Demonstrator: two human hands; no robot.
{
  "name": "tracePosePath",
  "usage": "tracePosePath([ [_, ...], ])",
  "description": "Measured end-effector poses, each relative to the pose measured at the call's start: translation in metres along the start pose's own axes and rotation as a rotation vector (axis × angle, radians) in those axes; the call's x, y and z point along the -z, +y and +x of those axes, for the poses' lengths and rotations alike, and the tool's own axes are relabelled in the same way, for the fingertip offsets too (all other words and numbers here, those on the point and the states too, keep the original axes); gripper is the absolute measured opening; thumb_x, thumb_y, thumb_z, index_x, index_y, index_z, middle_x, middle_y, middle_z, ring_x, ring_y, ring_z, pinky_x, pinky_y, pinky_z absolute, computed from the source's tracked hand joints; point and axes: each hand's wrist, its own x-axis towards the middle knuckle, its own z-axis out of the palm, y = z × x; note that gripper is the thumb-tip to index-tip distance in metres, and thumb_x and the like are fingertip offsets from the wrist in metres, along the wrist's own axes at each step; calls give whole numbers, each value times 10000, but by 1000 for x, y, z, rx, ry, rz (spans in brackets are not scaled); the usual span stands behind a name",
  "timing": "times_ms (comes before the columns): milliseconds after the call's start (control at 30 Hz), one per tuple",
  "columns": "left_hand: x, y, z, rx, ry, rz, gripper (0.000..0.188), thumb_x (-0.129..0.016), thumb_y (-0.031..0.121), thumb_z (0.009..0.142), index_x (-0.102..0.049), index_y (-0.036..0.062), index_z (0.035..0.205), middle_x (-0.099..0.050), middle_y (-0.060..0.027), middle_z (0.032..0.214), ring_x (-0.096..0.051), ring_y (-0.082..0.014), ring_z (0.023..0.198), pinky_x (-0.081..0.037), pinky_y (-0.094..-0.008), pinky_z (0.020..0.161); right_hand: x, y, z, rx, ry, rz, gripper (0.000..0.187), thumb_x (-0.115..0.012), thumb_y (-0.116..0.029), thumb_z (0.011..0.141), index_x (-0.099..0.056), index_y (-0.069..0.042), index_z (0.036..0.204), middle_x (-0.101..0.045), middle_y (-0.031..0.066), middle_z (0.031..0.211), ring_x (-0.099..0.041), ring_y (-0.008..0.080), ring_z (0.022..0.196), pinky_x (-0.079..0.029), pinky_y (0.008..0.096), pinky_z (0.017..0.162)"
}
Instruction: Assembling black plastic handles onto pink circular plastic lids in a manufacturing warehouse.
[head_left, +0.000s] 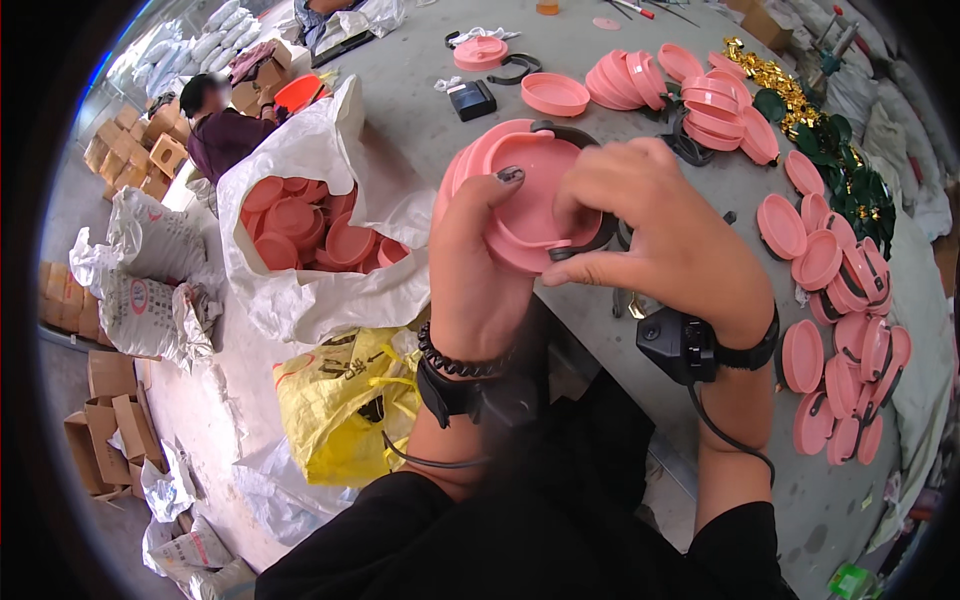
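My left hand (pixel 468 265) is closed round a pink round plastic lid (pixel 530 185), its thumb lying over the rim. More pink plastic shows behind that lid, perhaps a second one. A dark curved handle strap (pixel 606 236) runs along the lid's right side. My right hand (pixel 660 215) is closed at this strap, the thumb by its lower end and the curled fingers over the lid's inner face. Those fingers partly hide the strap and the rim. Both hands are above the grey table (pixel 440 95).
An open white sack (pixel 330 300) full of pink lids stands at left, with a yellow bag (pixel 335 410) nearer me. Lid stacks (pixel 715 110) and strapped lids (pixel 845 380) lie right. A black box (pixel 471 100) sits beyond my hands. Another person (pixel 225 140) works far left.
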Motion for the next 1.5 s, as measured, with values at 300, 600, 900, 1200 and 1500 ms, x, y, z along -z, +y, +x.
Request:
tracePosePath([
  [300, -3, -4, -1, -279, -27, 180, 513, -622, 184, 730, -436, -31, 1157, -549, -122, 1081, -573, -193, 951, -476, -317, 827, -4, 4, 13, -336, 397, 364, 348, -659, -225, 752, -574, -16, 1017, -605, 138, 852, -589, 285, 740, -463, 365, 662],
  [600, 10, -6, 6, -439, 73, 816, 387, -575, 80, 737, -469, -29, 1093, -558, -107, 977, -544, -156, 890, -461, -286, 775, -12, 14, 15, -330, 453, 3, 277, -552, -122, 780, -582, -83, 1053, -598, 183, 736, -589, 355, 685, -459, 431, 595],
  [900, 3, -16, -3, -450, 101, 835, 363, -582, 77, 752, -457, -11, 1082, -540, -92, 963, -529, -142, 860, -456, -267, 742, -16, 6, 10, -262, 540, -100, 290, -561, -97, 771, -583, -53, 1057, -563, 168, 602, -565, 335, 539, -441, 418, 512],
  [1200, 13, -30, 0, -623, -2, 654, 556, -497, 438, 881, -382, -13, 1186, -530, -79, 970, -526, -130, 811, -441, -255, 694, -7, -23, 19, -356, 349, 878, 328, -579, -183, 869, -524, -8, 1141, -507, -8, 534, -437, 37, 486, -356, 219, 436],
  [1500, 15, -36, -1, -443, -224, 577, 537, -444, 397, 926, -390, -20, 1261, -488, -113, 1200, -502, -176, 1045, -391, -315, 907, 8, -2, -3, -337, 328, 581, 255, -665, -173, 795, -542, 11, 920, -451, -26, 534, -401, 38, 503, -320, 226, 463],
])
